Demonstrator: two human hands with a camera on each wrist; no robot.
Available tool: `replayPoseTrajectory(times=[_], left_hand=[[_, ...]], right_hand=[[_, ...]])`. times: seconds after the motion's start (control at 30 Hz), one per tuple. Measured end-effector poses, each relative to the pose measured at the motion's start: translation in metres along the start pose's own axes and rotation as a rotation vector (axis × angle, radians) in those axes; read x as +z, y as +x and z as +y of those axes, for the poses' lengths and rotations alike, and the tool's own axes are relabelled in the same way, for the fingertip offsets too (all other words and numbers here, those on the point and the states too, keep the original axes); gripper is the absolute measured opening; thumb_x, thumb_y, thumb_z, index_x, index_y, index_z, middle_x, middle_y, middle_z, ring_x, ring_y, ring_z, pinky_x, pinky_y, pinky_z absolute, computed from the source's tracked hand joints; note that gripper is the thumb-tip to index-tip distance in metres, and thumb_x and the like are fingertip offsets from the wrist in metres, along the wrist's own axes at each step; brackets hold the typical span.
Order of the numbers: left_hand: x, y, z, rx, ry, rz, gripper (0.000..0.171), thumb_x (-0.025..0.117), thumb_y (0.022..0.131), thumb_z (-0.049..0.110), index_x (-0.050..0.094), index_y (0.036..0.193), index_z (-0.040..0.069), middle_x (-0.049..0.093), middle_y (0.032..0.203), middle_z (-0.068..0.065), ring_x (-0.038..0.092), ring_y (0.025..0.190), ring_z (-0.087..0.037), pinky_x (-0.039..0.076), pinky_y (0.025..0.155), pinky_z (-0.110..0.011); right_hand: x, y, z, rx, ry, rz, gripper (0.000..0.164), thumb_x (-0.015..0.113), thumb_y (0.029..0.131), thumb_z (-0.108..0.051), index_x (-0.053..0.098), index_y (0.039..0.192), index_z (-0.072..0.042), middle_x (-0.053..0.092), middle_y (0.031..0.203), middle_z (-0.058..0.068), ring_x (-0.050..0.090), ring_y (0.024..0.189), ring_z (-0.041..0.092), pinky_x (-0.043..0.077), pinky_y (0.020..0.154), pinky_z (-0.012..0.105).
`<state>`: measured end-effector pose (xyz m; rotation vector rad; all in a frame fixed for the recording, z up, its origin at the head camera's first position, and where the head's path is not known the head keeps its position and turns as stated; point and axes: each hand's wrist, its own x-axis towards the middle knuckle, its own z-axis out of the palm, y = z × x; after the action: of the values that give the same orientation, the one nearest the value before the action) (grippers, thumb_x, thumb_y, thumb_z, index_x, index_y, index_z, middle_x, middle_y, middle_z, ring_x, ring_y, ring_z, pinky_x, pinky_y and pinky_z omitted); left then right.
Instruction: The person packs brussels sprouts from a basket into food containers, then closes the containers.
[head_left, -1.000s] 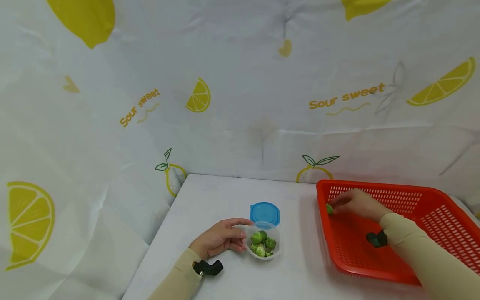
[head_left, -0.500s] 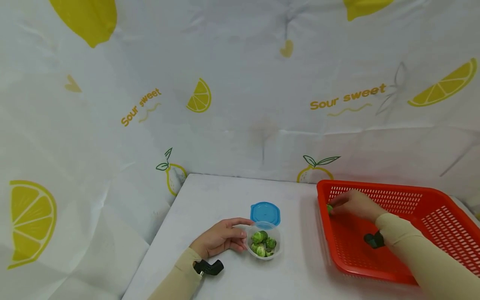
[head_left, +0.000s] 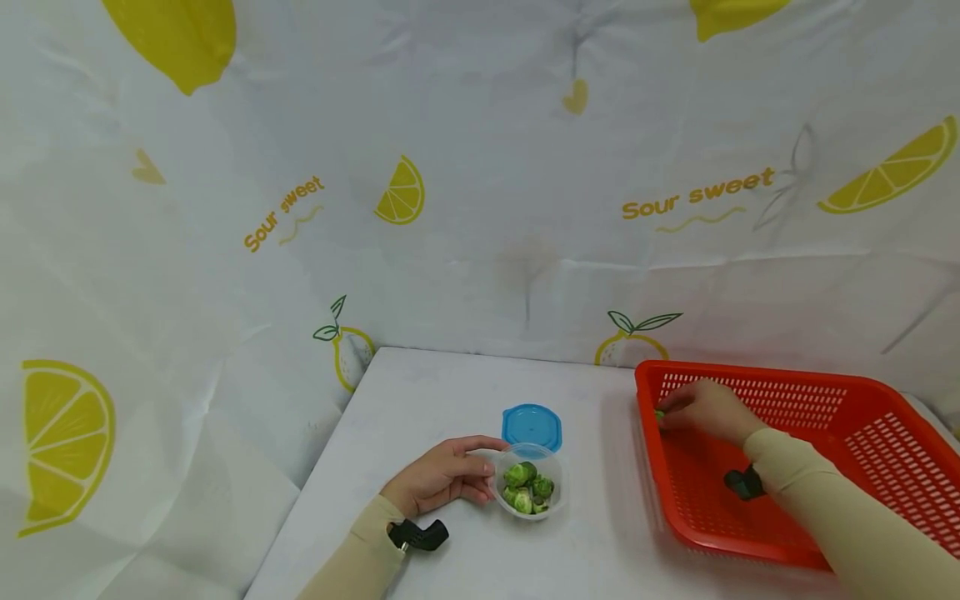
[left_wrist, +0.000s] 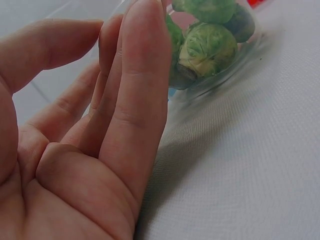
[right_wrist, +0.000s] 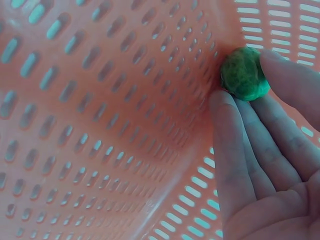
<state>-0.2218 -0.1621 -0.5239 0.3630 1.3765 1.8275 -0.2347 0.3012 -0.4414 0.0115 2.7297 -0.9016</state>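
Observation:
My left hand holds the left side of a small clear plastic container, thumb and fingertips at its wall. Several green Brussels sprouts lie in the container; some show past the fingers in the left wrist view. Inside a red plastic basket, near its far left corner, my right hand has a single Brussels sprout between thumb and fingertips. The right wrist view shows that sprout close to the perforated basket wall. From the head view it is mostly hidden behind the fingers.
A blue lid lies flat on the white table, just behind the container. A white sheet printed with lemons hangs at the back and left. The basket's high rim surrounds my right hand.
My right forearm shifts slightly left within the basket, and the fingers cover more of the sprout. My left hand and the container stay where they were.

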Motion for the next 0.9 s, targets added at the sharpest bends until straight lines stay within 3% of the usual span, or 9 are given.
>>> replayPoseTrajectory(times=[0.43,0.9], left_hand=[[0.001,0.001,0.0,-0.007,0.012,-0.009,0.059,0.072,0.103,0.016,0.052,0.159,0.011,0.079,0.092,-0.003,0.08,0.084,-0.015,0.067,0.08,-0.027],[-0.002,0.001,-0.002,0.009,0.016,-0.012,0.055,0.067,0.106,0.012,0.052,0.159,0.011,0.079,0.091,-0.001,0.08,0.082,-0.014,0.068,0.082,-0.028]], right_hand=[[0.002,0.0,0.003,0.018,-0.011,0.014,0.038,0.087,0.092,-0.028,0.081,0.121,-0.004,0.079,0.114,0.014,0.064,0.105,0.03,0.061,0.092,0.052],[-0.009,-0.008,0.001,0.001,0.006,-0.03,0.041,0.086,0.093,-0.032,0.081,0.124,-0.007,0.077,0.121,0.012,0.061,0.113,0.033,0.061,0.092,0.051]])
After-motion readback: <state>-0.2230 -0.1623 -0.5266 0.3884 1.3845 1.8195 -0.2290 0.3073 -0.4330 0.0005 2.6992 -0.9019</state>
